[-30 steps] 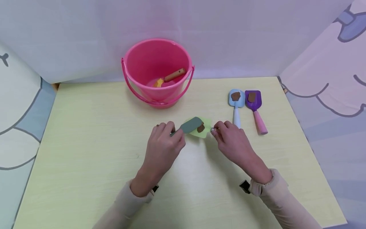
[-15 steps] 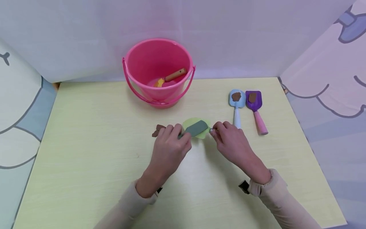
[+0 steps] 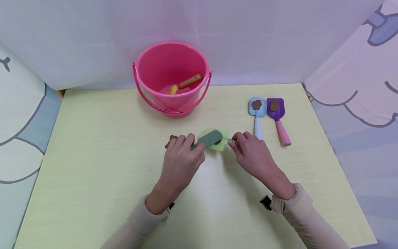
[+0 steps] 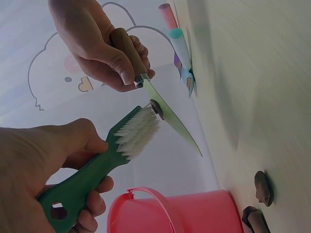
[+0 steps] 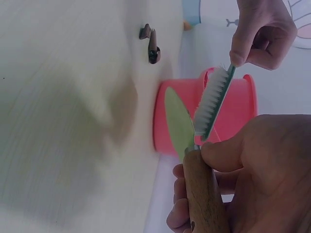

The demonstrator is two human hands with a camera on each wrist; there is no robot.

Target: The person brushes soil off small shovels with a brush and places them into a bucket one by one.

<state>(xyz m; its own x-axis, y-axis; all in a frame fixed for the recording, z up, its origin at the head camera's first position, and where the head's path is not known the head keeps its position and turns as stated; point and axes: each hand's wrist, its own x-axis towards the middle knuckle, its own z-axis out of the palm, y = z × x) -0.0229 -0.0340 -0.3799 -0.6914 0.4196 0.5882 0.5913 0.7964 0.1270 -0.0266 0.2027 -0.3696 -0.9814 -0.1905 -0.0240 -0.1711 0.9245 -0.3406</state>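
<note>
My left hand (image 3: 180, 159) grips a green scrubbing brush (image 4: 92, 177) by its handle, white bristles turned toward a garden trowel. The trowel (image 5: 176, 116) has a light green blade and a wooden handle, which my right hand (image 3: 253, 155) holds. On the blade sits a brown lump (image 4: 156, 109), with the bristle tips right at it; from the head view the brush back covers most of it. The blade is raised above the table, its shadow falling below. Loose brown pieces (image 4: 263, 188) lie on the table beyond my left hand, partly hidden by it in the head view.
A pink bucket (image 3: 172, 102) stands at the back, holding a tool with a wooden handle (image 3: 190, 81) and a yellow end. To the right lie a light blue shovel (image 3: 257, 112) and a purple shovel with a pink handle (image 3: 276, 114), each bearing a brown patch.
The brush swept right across the trowel blade, then came back a little left. The brown lump went under the brush and now shows partly at its edge. My right hand stayed nearly still.
</note>
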